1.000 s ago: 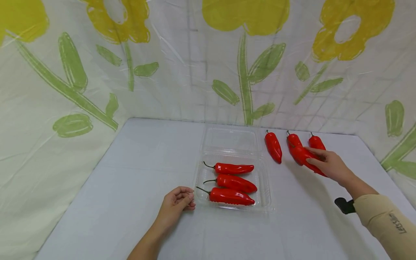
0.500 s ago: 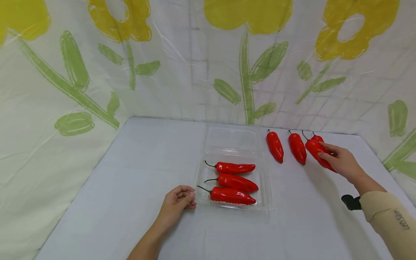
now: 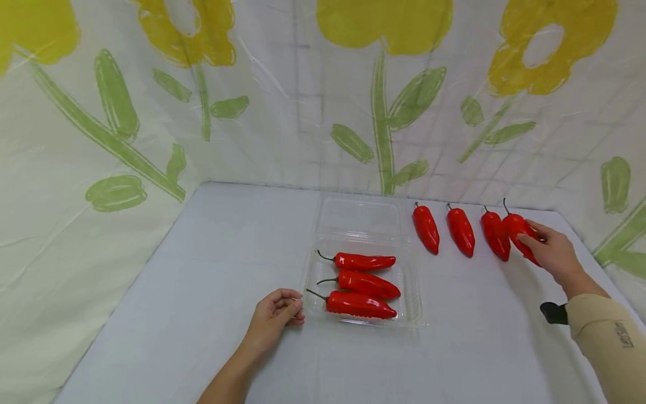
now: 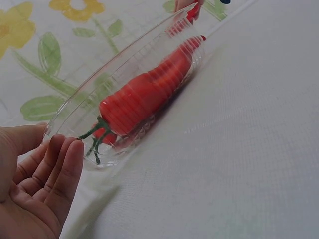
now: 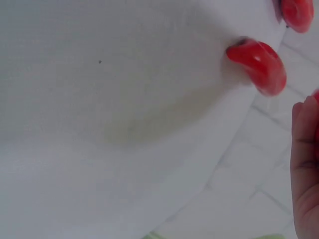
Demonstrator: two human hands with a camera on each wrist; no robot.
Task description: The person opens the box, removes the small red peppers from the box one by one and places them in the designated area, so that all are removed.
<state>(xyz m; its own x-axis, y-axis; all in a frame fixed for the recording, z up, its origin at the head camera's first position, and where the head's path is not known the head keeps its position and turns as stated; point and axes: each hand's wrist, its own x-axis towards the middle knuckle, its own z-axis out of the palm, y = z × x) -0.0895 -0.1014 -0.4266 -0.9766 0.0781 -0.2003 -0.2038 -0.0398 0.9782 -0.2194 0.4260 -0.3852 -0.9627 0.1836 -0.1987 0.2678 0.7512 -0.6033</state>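
Right side of frame: a red pepper is clamped in the right grip, thumb and fingers closed about its lower half; that hold is likely chosen to leave the stalk free, pointed up the frame. Contact with the bench cannot be told. Right of centre, three loose peppers are spaced in a slanted row, perhaps so each can be taken singly. Lower centre: the rim of the clear container is pinched in the left grip, probably for steadiness. Three packed peppers are laid crosswise inside, stalks left, presumably to save room; the lid is folded back. Against the earlier frame, the held pepper has been carried farther right, and the rightmost loose pepper is uncovered; left grip and container appear unmoved.
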